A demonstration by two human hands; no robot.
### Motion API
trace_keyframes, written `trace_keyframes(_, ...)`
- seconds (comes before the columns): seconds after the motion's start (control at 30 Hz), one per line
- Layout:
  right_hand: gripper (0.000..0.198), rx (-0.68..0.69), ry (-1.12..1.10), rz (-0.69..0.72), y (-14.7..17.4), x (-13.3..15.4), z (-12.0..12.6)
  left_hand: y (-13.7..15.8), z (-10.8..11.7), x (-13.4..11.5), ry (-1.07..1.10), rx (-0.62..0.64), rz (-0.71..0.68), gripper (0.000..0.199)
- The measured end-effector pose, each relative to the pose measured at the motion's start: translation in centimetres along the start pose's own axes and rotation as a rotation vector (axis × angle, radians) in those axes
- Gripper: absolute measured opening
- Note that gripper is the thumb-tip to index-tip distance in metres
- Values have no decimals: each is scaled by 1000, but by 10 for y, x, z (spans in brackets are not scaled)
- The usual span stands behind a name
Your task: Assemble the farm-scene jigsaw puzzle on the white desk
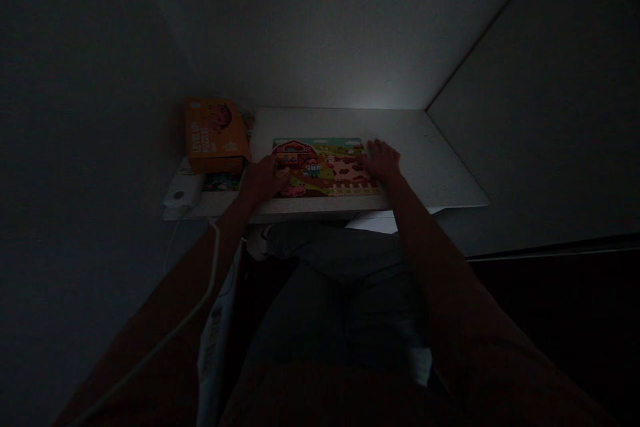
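A farm-scene jigsaw puzzle (320,177), showing a red barn, a farmer, a spotted cow and a white fence, lies flat on a white desktop. My left hand (263,181) rests at its left edge, the thumb reaching over the picture and apart from the other fingers. On the opposite side, my right hand (383,160) lies along the right edge with fingers stretched out on the desktop and the thumb touching the puzzle. Neither hand visibly holds anything. The scene is dim, so seams between pieces are hard to make out.
An orange puzzle box (216,135) stands at the left of the white desktop (425,173), on top of dark printed pieces or card (223,181). Beside it sits a white device (181,192) with a cable. Walls close in the back and sides.
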State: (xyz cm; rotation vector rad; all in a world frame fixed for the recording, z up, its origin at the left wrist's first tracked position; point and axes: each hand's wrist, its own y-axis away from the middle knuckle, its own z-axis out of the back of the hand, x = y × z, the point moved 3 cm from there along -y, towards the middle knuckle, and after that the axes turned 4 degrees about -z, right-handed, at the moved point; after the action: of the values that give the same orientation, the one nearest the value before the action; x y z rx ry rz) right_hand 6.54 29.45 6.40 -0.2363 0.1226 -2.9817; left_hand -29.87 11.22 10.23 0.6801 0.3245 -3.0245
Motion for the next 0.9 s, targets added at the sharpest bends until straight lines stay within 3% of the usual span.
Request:
trace_keyframes(0.63,89,-21,11,-42,5,3,8,-1,1,0,19,3,5,49)
trace_keyframes(0.73,91,-96,12,1,12,29,21,-1,0,3,70,-25,9,59)
trace_keyframes(0.9,103,-44,-14,223,56,126,20,-2,-3,9,120,-75,-46,65)
